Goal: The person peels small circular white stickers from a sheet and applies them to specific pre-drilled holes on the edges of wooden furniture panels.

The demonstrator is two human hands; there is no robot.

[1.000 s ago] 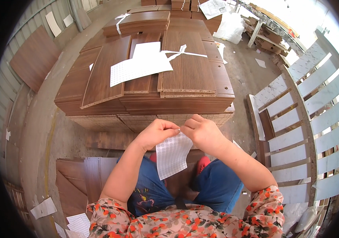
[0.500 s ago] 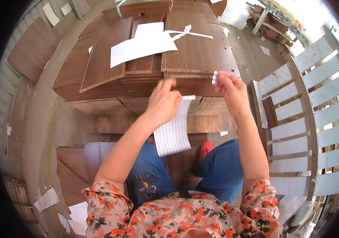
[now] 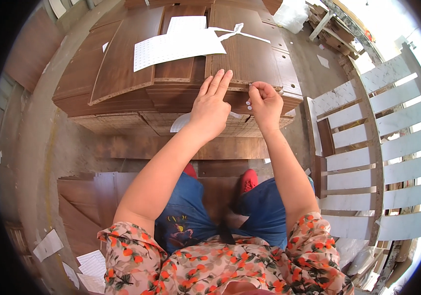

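My left hand (image 3: 210, 108) rests its outstretched fingertips on the front edge of a brown wood-grain board (image 3: 240, 51). A white sticker sheet (image 3: 181, 122) is still held in that hand, mostly hidden behind the palm. My right hand (image 3: 268, 104) is closed in a pinch at the same board's front edge, right of the left hand. Small round white stickers (image 3: 249, 105) hang from its fingers. Farther back, a larger white sheet with rows of small marks (image 3: 176, 51) lies across the stacked boards.
A white strap (image 3: 237, 32) lies knotted on the stack. To the right stands a slatted rack (image 3: 348, 160) of pale panels. Brown boards (image 3: 80, 206) lie on the floor at the left, near loose paper (image 3: 48, 245). Another brown board (image 3: 181, 147) lies below the stack's front.
Both hands have moved to the board's front edge, the right one leftward and inward. My left fingers have straightened onto the board, and the hanging sheet has swung up behind the hand.
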